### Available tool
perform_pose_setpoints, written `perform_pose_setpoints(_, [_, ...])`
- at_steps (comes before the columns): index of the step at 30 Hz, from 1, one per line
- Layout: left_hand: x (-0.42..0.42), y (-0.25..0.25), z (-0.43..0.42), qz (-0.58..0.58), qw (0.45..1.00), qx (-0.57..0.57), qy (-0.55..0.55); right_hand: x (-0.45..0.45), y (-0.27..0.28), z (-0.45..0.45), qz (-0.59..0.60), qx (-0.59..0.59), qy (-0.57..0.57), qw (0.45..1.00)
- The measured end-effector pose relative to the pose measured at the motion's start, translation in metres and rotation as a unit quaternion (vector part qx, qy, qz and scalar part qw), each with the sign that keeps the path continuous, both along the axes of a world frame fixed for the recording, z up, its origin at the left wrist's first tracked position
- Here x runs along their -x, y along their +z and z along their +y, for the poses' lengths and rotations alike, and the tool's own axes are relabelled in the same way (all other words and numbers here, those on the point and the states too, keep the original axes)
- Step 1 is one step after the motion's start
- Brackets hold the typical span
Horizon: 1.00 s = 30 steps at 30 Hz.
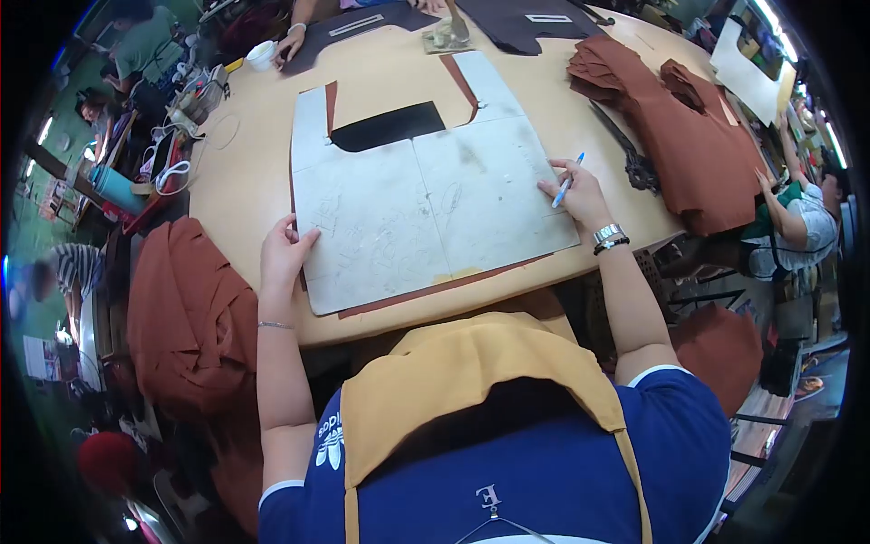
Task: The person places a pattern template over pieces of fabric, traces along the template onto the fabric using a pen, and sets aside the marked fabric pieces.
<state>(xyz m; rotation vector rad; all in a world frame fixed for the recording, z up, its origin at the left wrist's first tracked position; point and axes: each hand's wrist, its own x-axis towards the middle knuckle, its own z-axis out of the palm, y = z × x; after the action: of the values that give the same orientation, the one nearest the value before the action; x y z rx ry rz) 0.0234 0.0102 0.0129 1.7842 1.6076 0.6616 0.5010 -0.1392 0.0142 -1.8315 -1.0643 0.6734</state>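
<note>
A large pale pattern template [381, 218], scuffed and marked with lines, lies on the table with a U-shaped cutout at its far side. Reddish-brown fabric [444, 285] shows from under its near edge and along the cutout. My left hand [284, 252] pinches the template's left edge between thumb and fingers. At the right edge, my right hand [582, 201] holds a blue-and-white pen [567, 184], its fingertips touching the template. Inside the cutout lies a black patch [399, 125].
Large scissors [625, 150] lie right of the template, beside stacked brown cut pieces [689, 145]. Across the table [240, 195], another person's hand [290, 43] rests near dark fabric [362, 32]. A white cup [262, 55] stands there. Bundled brown cloth [190, 317] hangs at the left.
</note>
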Motion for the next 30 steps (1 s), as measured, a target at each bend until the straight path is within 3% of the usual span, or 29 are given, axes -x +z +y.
perform_pose_setpoints(13, [-0.004,0.008,0.001,0.046,0.999,-0.009,0.001,-0.012,-0.014,0.007,-0.145,0.029,0.009,0.989])
perform_pose_setpoints(19, [0.008,-0.007,0.019,0.136,0.991,-0.008,-0.018,-0.014,-0.009,0.010,-0.171,0.054,0.025,0.983])
perform_pose_setpoints(22, [0.012,0.001,0.017,0.005,0.998,0.058,-0.029,-0.039,-0.041,0.016,-0.028,-0.019,0.008,0.999])
perform_pose_setpoints(23, [0.011,0.004,0.013,-0.059,0.995,0.080,-0.021,-0.023,-0.006,0.007,0.016,0.058,-0.018,0.998])
perform_pose_setpoints(26, [0.029,-0.019,0.024,-0.155,0.985,0.065,-0.041,-0.030,-0.011,0.003,0.072,0.015,0.005,0.997])
perform_pose_setpoints(30, [0.032,-0.025,0.026,-0.139,0.988,0.055,-0.048,-0.024,-0.007,0.002,0.097,0.004,0.010,0.995])
